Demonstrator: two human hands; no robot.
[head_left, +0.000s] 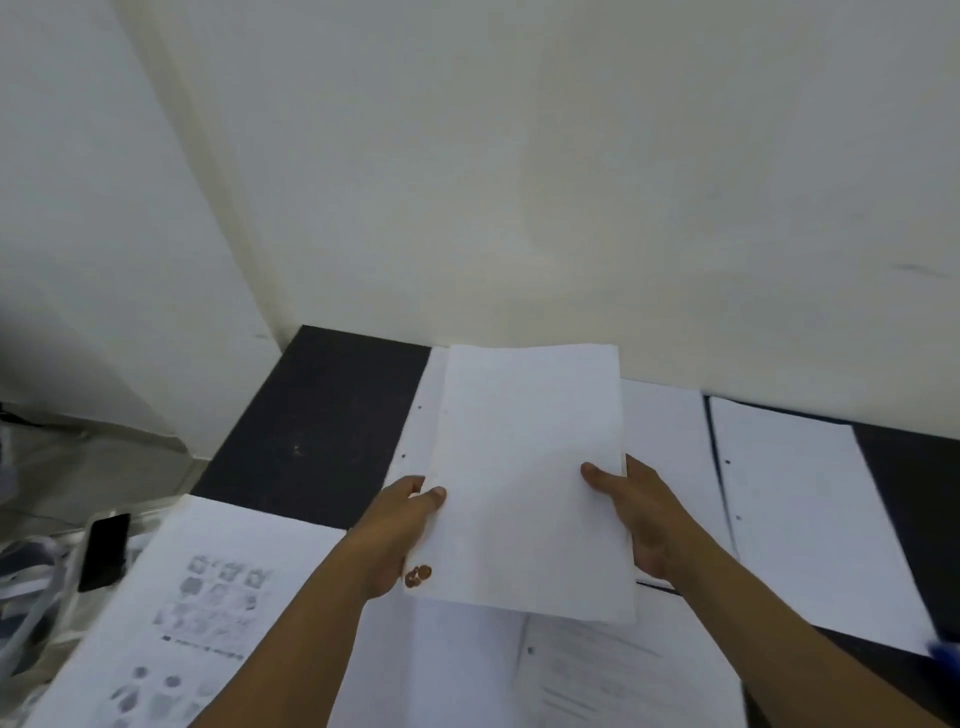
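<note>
The left hand (410, 525) and right hand (641, 519) hold the paper stack (530, 478) above the counter (311, 415), fingers (435, 496) pinching its side edges; next, probably lowering it flat there.

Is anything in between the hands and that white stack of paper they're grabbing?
No. The left hand and the right hand both grip the paper stack directly by its side edges, thumbs on top. Nothing visible sits between them.

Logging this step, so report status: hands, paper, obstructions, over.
Left hand grips left edge of white paper stack, right hand the right edge. Stack held above black tabletop. Loose printed sheets spread underneath.
</note>
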